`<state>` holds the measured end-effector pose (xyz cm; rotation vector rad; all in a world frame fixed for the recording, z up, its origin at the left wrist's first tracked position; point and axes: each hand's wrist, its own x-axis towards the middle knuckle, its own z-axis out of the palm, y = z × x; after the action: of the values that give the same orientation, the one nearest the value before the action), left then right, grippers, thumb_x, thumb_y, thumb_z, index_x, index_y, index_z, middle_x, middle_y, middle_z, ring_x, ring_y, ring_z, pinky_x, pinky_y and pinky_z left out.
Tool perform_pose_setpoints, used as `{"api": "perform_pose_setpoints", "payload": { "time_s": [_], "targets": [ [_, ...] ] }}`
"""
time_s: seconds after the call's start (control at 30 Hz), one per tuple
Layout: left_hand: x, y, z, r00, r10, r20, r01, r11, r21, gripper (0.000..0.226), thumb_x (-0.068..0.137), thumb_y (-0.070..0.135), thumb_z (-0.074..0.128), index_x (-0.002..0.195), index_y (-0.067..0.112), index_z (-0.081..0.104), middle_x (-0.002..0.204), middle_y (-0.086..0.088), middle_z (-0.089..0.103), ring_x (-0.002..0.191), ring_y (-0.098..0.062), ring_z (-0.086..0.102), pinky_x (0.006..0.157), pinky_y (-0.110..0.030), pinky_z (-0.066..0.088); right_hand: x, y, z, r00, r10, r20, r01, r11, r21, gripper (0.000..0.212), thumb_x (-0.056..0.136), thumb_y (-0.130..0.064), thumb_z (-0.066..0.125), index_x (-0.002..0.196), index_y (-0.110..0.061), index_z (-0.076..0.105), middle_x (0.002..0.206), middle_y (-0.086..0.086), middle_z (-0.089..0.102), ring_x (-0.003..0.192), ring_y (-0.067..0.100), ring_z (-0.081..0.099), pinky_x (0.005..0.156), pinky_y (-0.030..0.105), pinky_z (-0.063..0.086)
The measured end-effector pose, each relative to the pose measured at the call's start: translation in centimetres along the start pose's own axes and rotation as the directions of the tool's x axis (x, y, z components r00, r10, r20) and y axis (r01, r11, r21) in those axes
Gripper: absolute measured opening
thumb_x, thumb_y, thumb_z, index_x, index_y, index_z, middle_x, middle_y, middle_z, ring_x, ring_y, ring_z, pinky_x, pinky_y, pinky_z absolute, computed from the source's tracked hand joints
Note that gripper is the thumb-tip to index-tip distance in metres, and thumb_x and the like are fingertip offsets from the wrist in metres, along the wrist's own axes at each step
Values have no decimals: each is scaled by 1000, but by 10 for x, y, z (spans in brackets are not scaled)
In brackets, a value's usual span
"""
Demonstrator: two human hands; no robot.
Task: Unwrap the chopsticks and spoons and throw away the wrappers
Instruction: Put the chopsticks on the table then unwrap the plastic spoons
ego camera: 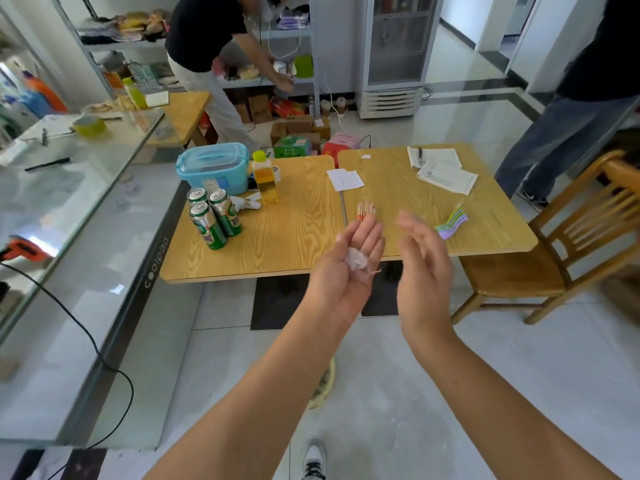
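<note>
My left hand (pixel 349 261) is held palm up in front of the wooden table (pixel 284 233), fingers straight, with a crumpled clear wrapper (pixel 356 260) lying in the palm. My right hand (pixel 420 268) is beside it, fingers relaxed and holding nothing. A bundle of wooden chopsticks (pixel 366 209) lies on the table just beyond my left fingertips. A cluster of pastel spoons (pixel 452 223) rests near the table's right front edge. Below my left forearm, part of a pale bin rim (pixel 327 386) shows on the floor.
Three green cans (pixel 213 216), a blue lidded box (pixel 213 168), an oil bottle (pixel 265 180) and papers (pixel 443 171) sit on the table. A wooden chair (pixel 554 258) stands at right, a glass counter (pixel 69 188) at left. Two people stand beyond.
</note>
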<state>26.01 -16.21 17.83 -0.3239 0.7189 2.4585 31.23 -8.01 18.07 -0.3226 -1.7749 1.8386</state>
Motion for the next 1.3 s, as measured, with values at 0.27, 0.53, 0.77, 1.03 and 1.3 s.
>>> {"api": "perform_pose_setpoints", "payload": {
  "time_s": [0.27, 0.53, 0.77, 1.03, 1.3],
  "targets": [
    [-32, -40, 18, 995, -103, -7, 97, 910, 402, 32, 105, 23, 37, 109, 21, 68, 128, -7, 67, 122, -21, 60, 109, -36, 43, 33, 14, 9, 971, 220, -94, -232, 962, -143, 75, 85, -76, 22, 146, -36, 36, 162, -9, 22, 150, 9, 15, 121, 49, 11],
    [-33, -34, 11, 996, -40, -78, 70, 894, 442, 69, 99, 62, 22, 136, 15, 55, 137, 0, 59, 132, -13, 50, 94, -19, 47, -26, 17, 18, 938, 331, 103, -300, 924, -238, 83, 85, -78, 32, 151, -27, 32, 153, 0, 39, 141, 19, 34, 115, 33, 23],
    [-9, -5, -43, 845, 184, -503, 48, 909, 415, 50, 107, 39, 25, 96, 10, 64, 117, -9, 71, 112, -26, 64, 105, -37, 43, -92, 21, 33, 819, 482, 313, -463, 876, -138, 49, 100, -48, 31, 140, -25, 49, 139, -3, 55, 125, 5, 52, 106, 26, 43],
    [-22, 31, -70, 924, 104, -369, 68, 903, 425, 38, 106, 34, 35, 99, 9, 63, 106, -10, 75, 109, -26, 68, 90, -36, 51, -65, 39, 38, 910, 196, 366, -106, 962, -252, 33, 91, -2, 63, 104, -32, 71, 94, -14, 74, 94, 3, 71, 93, 30, 56],
    [-28, 99, -133, 767, 629, -125, -276, 500, 821, 32, 105, 23, 39, 94, 11, 67, 89, 0, 74, 86, -9, 71, 80, -17, 52, -58, 74, 78, 904, -339, 261, 419, 823, -384, 9, 88, -3, 69, 96, -2, 74, 96, 2, 70, 90, 10, 65, 85, 19, 51]
  ]
}}
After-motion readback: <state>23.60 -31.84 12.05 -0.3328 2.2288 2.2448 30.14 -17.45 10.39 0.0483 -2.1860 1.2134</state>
